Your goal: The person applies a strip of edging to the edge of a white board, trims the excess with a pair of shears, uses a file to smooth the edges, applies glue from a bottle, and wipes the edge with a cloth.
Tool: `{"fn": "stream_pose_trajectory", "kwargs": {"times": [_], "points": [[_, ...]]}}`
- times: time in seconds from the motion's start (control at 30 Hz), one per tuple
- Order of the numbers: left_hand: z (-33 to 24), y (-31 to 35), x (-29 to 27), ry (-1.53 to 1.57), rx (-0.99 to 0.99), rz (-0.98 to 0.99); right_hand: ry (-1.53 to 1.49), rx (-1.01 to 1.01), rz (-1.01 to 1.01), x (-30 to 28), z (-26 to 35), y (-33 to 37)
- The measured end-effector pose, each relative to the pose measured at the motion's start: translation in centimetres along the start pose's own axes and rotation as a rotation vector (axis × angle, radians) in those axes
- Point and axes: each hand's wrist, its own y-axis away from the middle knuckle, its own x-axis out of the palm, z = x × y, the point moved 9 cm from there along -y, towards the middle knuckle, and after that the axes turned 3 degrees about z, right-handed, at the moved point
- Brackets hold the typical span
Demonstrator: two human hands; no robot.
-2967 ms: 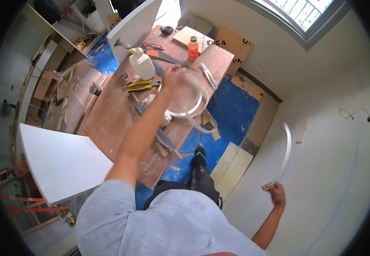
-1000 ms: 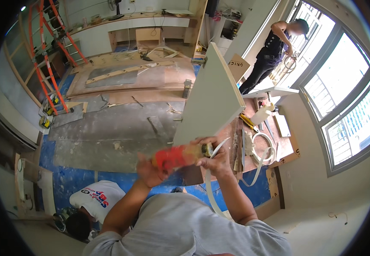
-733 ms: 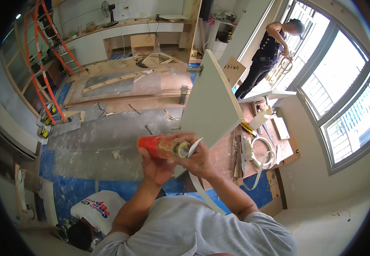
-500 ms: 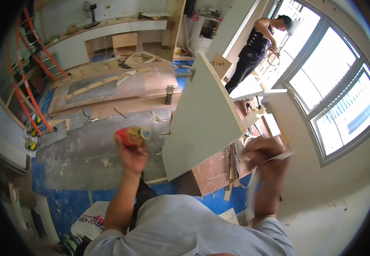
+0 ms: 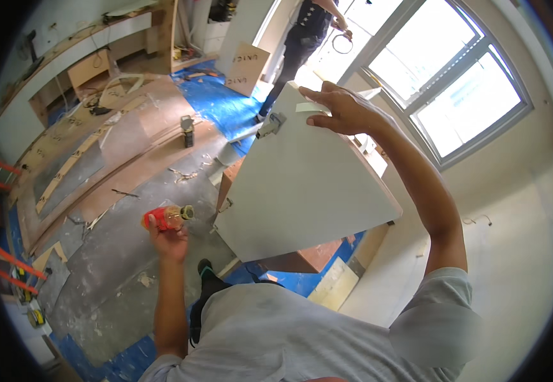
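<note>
In my left hand (image 5: 169,240) is a small clear bottle (image 5: 173,217) with a red label, its contents yellowish, tilted with the neck toward the panel. My fingers wrap round its lower part. To the right stands a large pale grey panel (image 5: 308,184), with metal hinges (image 5: 270,125) along its left edge. My right hand (image 5: 346,111) reaches to the panel's far end, with a short pale strip (image 5: 311,107) between thumb and fingers, against or just over the panel's surface. Whether the strip touches the panel I cannot tell.
A brown wooden box (image 5: 318,256) shows beneath the panel. Another person (image 5: 299,41) stands beyond it by the window, holding a ring-shaped coil (image 5: 342,44). Boards (image 5: 114,143) and scraps cover the floor at left, with blue sheeting (image 5: 209,99) and an orange ladder (image 5: 12,264).
My right hand has moved forward and left, from beside the panel to its far end, with the pale strip. The bottle stays in my left hand, slightly left and lower. The view has turned right.
</note>
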Motion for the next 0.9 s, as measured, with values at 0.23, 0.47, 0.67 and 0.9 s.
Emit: {"fn": "stream_pose_trajectory", "kwargs": {"times": [0.23,0.47,0.67,0.9], "points": [[-3.1,-3.0,-2.0,-0.069,-0.025,-0.084,-0.197,0.185,0.106,1.9,0.8,-0.1],[-2.1,-6.4,-0.4,-0.077,-0.119,0.008,0.151,0.226,0.109,-0.1,3.0,-0.9],[0.1,-7.1,0.4,0.021,-0.193,0.082,-0.15,-0.003,-0.391,-3.5,1.6,2.9],[0.0,-9.4,3.1,-0.044,-0.139,0.127,-0.162,0.513,-0.326,-7.5,-1.2,11.3]]}}
